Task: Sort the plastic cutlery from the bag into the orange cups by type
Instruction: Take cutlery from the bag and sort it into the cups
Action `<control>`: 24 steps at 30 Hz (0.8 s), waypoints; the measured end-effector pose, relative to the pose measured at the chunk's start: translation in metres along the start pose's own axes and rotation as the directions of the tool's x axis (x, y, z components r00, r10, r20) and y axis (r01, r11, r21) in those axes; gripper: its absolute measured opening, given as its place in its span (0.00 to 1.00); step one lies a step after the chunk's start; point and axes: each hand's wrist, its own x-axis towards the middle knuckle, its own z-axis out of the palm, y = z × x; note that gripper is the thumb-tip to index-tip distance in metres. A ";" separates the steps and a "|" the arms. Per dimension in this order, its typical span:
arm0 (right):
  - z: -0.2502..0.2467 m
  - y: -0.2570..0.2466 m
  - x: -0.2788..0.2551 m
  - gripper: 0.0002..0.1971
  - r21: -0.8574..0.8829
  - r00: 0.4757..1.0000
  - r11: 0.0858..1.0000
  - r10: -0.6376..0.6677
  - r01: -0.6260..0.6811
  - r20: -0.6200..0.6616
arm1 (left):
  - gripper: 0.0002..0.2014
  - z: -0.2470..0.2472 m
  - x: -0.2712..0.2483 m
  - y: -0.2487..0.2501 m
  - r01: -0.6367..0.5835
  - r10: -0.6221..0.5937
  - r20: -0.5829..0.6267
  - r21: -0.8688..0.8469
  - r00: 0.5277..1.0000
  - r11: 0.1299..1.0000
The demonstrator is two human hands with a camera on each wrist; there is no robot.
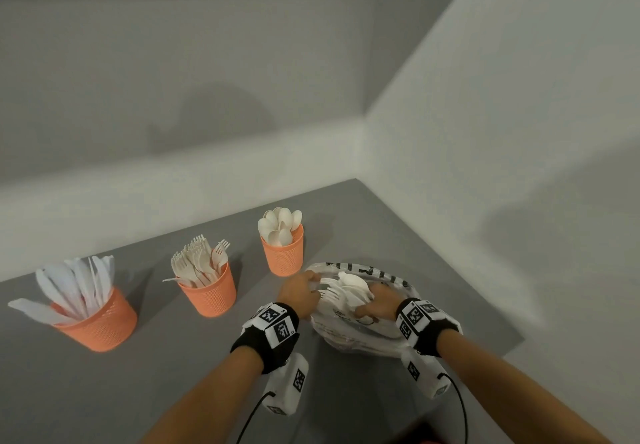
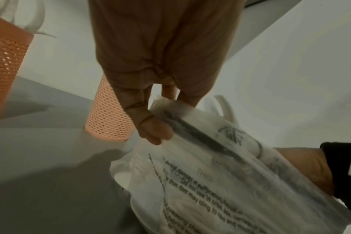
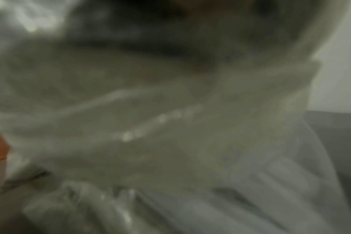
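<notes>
Two forearms with black wrist straps bearing printed square markers reach in from the near edge in the head view. The left hand [image 1: 298,292] pinches the rim of the clear plastic bag [image 1: 360,331], which lies on the grey table [image 1: 166,384] at the right, just in front of the nearest cup. The right hand [image 1: 377,301] has its fingers curled round a white bunch of cutlery [image 1: 348,293], forks and spoons mixed, at the bag's mouth.

The left wrist view shows what the head view does not: the thumb and fingers [image 2: 150,131] clamped on the bag's film, and black printed warning text running across the bag. The right wrist view is filled with blurred plastic film, so the right hand's grip cannot be told from it; only the head view shows that.

Farther back, three orange cups stand well apart in a slanting row. The spoon cup [image 1: 283,253] is nearest the bag and holds white spoons, the fork cup [image 1: 210,293] stands in the middle with forks, and the knife cup [image 1: 98,322] at far left holds knives.

Beyond the table, plain pale walls meet in a corner, with soft shadows across them.
</notes>
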 end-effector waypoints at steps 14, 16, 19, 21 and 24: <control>-0.014 -0.020 -0.008 0.08 0.460 0.950 0.859 -0.087 0.224 -0.301 | 0.20 -0.001 -0.006 0.004 -0.024 0.022 0.052 0.046 0.998 0.999; -0.024 -0.029 -0.008 0.09 0.534 0.939 0.812 -0.051 0.237 -0.339 | 0.18 -0.003 -0.008 0.004 -0.082 0.084 -0.014 0.106 0.996 0.991; -0.040 -0.044 -0.009 0.05 0.658 0.932 0.708 0.000 0.255 -0.361 | 0.14 -0.005 -0.008 0.005 -0.127 0.133 -0.102 0.058 0.986 0.990; -0.050 -0.053 -0.011 0.08 0.731 0.928 0.627 0.034 0.268 -0.370 | 0.12 -0.007 -0.009 0.006 -0.166 0.164 -0.149 0.002 0.975 0.986; -0.060 -0.070 -0.010 0.10 0.801 0.920 0.499 0.022 0.329 -0.392 | 0.14 -0.014 -0.015 0.006 -0.205 0.193 -0.226 -0.032 0.955 0.978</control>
